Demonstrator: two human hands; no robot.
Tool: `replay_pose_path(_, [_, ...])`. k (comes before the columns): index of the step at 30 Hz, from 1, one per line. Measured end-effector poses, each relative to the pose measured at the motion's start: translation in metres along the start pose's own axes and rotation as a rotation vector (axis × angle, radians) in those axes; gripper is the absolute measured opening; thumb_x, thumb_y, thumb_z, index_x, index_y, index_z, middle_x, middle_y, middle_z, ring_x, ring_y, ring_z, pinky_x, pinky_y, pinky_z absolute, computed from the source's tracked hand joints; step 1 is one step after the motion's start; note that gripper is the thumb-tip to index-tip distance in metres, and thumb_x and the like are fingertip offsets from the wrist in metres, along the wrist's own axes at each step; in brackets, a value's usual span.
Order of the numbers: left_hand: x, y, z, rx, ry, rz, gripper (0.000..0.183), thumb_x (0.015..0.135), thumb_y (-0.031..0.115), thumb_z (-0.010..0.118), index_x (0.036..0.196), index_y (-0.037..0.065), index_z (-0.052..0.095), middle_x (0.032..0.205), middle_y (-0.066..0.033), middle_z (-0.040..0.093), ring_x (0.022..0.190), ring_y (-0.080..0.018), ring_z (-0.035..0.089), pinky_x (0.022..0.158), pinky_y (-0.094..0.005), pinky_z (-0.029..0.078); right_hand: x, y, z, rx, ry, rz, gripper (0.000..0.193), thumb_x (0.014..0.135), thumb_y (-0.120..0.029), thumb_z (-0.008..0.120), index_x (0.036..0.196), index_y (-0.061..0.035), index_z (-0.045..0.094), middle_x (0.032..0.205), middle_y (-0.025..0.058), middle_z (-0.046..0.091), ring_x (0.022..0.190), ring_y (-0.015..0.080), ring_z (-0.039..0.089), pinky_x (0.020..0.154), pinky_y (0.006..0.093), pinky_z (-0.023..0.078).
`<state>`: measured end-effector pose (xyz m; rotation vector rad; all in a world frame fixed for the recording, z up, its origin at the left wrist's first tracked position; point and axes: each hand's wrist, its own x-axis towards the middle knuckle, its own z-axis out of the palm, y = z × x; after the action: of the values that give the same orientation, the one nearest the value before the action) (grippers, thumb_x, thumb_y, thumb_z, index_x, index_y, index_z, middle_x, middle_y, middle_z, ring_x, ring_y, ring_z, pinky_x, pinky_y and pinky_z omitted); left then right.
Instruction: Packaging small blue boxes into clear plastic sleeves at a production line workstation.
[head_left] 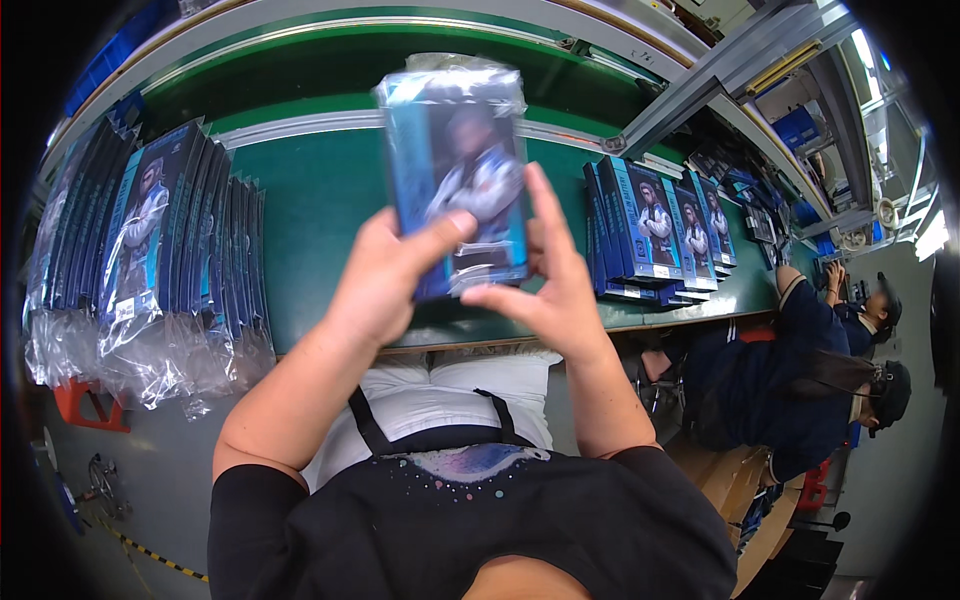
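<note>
A flat blue and black box (458, 150), printed with a person in a white jacket, is held up over the green table in a clear plastic bag. The bag's loose end sticks out past the far edge. My left hand (385, 275) grips its left side, thumb across the front and the other fingers hidden behind. Around the lower right corner is my right hand (552, 285), its thumb at the bottom edge and its fingers along the right side. The box is slightly blurred.
Bagged boxes (145, 225) stand in rows at the left, their loose bag ends hanging over the table edge. Similar boxes (640, 225) without visible bag ends stack at the right. A metal rail (300, 128) runs behind. Co-workers (770, 370) sit at the right.
</note>
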<state>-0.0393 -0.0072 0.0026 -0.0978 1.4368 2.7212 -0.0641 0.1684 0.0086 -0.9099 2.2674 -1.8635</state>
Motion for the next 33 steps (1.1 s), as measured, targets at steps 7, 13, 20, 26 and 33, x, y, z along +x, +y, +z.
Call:
replay_pose_path(7, [-0.026,0.013,0.01,0.171,-0.5,-0.273,0.045,0.094,0.03,0.056,0.12,-0.007,0.053,0.11,-0.0191,0.063,0.101,-0.0273,0.063,0.087,-0.0394,0.052,-0.013,-0.038,-0.007,-0.084,0.649,-0.708,0.016,0.09,0.009,0.043,0.101,-0.0003,0.05,0.083,0.0112,0.057,0.071,0.0162,0.057,0.068,0.0276,0.05])
replay_pose_path(13, [-0.039,0.009,0.008,-0.095,-0.274,-0.456,0.053,0.095,0.045,0.049,0.117,-0.004,0.054,0.101,-0.0109,0.062,0.087,-0.018,0.062,0.078,-0.0314,0.053,-0.024,-0.046,0.012,-0.12,0.281,-0.534,0.028,0.082,0.007,0.054,0.109,0.0002,0.052,0.089,0.0121,0.059,0.077,0.0218,0.059,0.072,0.0303,0.05])
replay_pose_path(20, [-0.053,0.037,-0.014,0.195,0.079,-0.015,0.037,0.081,0.009,0.059,0.116,-0.001,0.055,0.091,-0.0066,0.063,0.081,-0.0127,0.061,0.07,-0.0249,0.049,-0.017,-0.05,0.031,-0.055,-0.279,-0.585,0.052,0.072,-0.009,0.075,0.121,0.0,0.058,0.1,0.0126,0.065,0.083,0.0299,0.063,0.074,0.0361,0.051])
replay_pose_path(26, [-0.114,0.115,-0.06,1.013,0.701,1.037,0.038,0.079,-0.007,0.053,0.117,-0.006,0.057,0.109,-0.016,0.063,0.099,-0.0201,0.061,0.088,-0.0279,0.046,-0.017,-0.035,-0.024,-0.107,0.203,-0.249,0.033,0.088,-0.005,0.059,0.119,0.0069,0.055,0.094,0.0129,0.064,0.081,0.0156,0.061,0.073,0.0264,0.05])
replay_pose_path(33, [-0.107,0.134,-0.102,2.211,0.766,0.652,0.054,0.089,0.028,0.063,0.136,0.008,0.047,0.142,-0.0124,0.044,0.136,-0.0319,0.033,0.112,-0.0448,0.02,-0.002,-0.011,-0.069,-0.217,0.537,-0.15,0.028,0.091,-0.014,0.06,0.112,0.0053,0.06,0.093,0.0086,0.065,0.08,0.0106,0.059,0.071,0.0221,0.046])
